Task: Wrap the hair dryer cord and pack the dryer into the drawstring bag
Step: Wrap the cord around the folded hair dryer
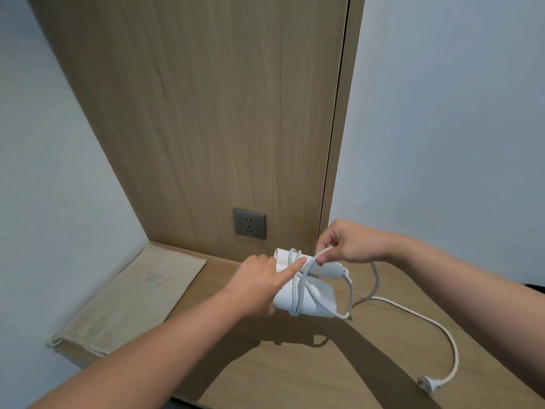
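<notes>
A white hair dryer (320, 301) is held just above the wooden shelf (295, 376), with a few turns of its white cord (298, 293) around the body. My left hand (255, 286) grips the dryer from the left, index finger stretched over the loops. My right hand (343, 245) pinches the cord above the dryer's right end. The loose cord trails right across the shelf to the plug (426, 382), which lies near the front right edge. The beige drawstring bag (129, 299) lies flat at the shelf's left.
A grey wall socket (249, 223) sits in the wood panel just behind the dryer. Pale walls close the shelf in on the left and right. The shelf's front edge runs near the bottom of the view.
</notes>
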The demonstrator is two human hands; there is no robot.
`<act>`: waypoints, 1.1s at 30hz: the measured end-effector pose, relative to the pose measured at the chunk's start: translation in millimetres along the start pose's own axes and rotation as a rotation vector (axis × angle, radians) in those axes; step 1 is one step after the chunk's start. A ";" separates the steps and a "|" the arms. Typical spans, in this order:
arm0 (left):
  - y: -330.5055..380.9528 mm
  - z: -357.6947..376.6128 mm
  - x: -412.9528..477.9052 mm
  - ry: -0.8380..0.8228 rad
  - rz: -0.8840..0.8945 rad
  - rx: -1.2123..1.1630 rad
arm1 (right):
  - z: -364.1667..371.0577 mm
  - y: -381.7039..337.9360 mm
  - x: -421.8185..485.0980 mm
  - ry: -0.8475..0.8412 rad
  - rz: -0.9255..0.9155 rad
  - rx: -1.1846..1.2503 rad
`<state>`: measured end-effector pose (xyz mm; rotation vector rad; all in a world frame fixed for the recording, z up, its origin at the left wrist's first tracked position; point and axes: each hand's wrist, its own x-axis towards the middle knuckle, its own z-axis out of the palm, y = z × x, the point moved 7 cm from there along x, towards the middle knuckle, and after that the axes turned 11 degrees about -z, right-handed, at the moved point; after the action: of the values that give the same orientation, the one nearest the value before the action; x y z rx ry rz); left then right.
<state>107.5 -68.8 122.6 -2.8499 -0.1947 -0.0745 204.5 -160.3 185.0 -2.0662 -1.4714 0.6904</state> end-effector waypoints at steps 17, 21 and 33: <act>5.0 -24.9 -2.0 0.103 0.114 -0.024 | -14.0 29.6 20.9 0.233 0.027 -0.084; 3.8 -25.0 1.6 0.123 0.148 -0.008 | -18.9 38.3 21.1 0.148 0.044 -0.068; 0.7 -19.9 5.5 0.155 0.224 -0.026 | -15.2 40.7 19.2 -0.011 -0.040 0.267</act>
<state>112.4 -74.4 141.9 -2.8540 0.1579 -0.2520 248.3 -155.3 167.2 -1.8282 -1.3419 0.8345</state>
